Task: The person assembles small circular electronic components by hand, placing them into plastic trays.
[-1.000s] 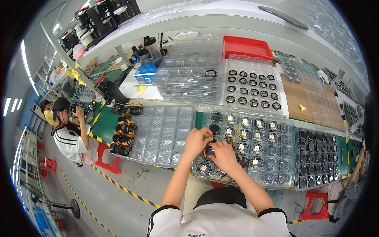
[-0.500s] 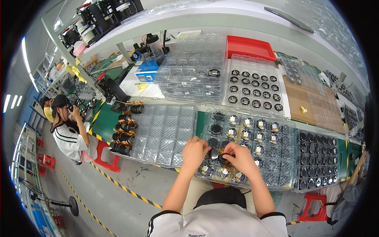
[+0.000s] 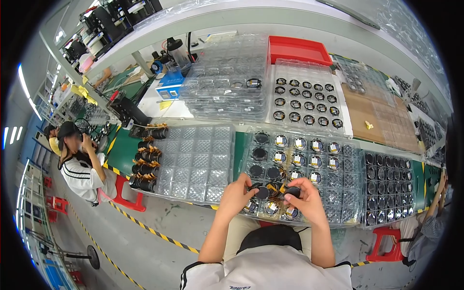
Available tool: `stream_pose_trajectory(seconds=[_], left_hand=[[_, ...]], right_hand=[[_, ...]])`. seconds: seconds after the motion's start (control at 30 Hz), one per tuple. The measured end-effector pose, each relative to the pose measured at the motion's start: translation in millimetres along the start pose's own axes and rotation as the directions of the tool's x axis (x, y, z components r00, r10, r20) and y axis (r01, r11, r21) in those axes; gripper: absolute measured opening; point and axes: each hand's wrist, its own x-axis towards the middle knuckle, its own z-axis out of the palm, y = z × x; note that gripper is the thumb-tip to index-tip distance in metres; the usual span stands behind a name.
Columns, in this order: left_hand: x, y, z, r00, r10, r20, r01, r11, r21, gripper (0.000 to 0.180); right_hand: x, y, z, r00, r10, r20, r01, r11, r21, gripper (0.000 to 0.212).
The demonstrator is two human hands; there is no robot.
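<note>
My left hand (image 3: 235, 195) is closed at the fingertips on a black round lens part (image 3: 261, 193), its matte face turned up. To its right, my right hand (image 3: 307, 199) pinches a black disc (image 3: 292, 192) between thumb and fingers. Orange flat ribbon (image 3: 275, 188) shows between the two hands. Both hands are over the near left part of a clear plastic tray (image 3: 333, 197). Round parts with white and yellow labels (image 3: 272, 208) sit in its pockets, along with matte black-topped ones (image 3: 256, 171) on the left side.
An unfilled clear tray (image 3: 195, 159) lies left, beside black cylinders with orange ribbons (image 3: 146, 170). Another tray of dark lenses (image 3: 388, 186) is at right. Behind stand stacked clear trays (image 3: 224, 104), a white tray of rings (image 3: 309, 72) and a red bin (image 3: 299, 50). A co-worker (image 3: 82, 164) sits left.
My right hand has moved right, away from my left, with the black disc now apart from the left-hand part. That part shows a matte face where a shiny one was. The view shifted slightly.
</note>
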Motion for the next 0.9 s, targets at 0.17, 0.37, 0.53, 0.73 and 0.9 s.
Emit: stream_pose_trajectory(seconds=[0.17,0.37,0.53,0.73,0.9], left_hand=[[-9,-1,2,0.971,0.191,-0.144,-0.2,0.979,-0.048,0.028],[-16,-2,16,0.985,0.072,-0.159,-0.141,0.865,-0.482,0.036],[-30,4,38,0.991,0.101,0.083,0.036,0.395,-0.918,0.034],[-41,29,43,0.995,0.095,0.019,-0.024,0.434,-0.901,0.036],[-41,33,47,0.996,0.062,-0.069,-0.091,0.501,-0.861,0.039]], right_hand=[[-5,11,0,0.994,-0.069,-0.09,0.058,0.992,-0.114,0.03],[-14,13,0,0.99,-0.005,-0.14,0.014,0.998,0.064,0.025],[-20,9,11,0.994,0.018,-0.111,-0.006,0.994,0.105,0.024],[-20,16,12,0.99,0.106,-0.093,-0.09,0.984,0.157,0.025],[-22,24,9,0.985,0.12,-0.123,-0.097,0.98,0.176,0.026]])
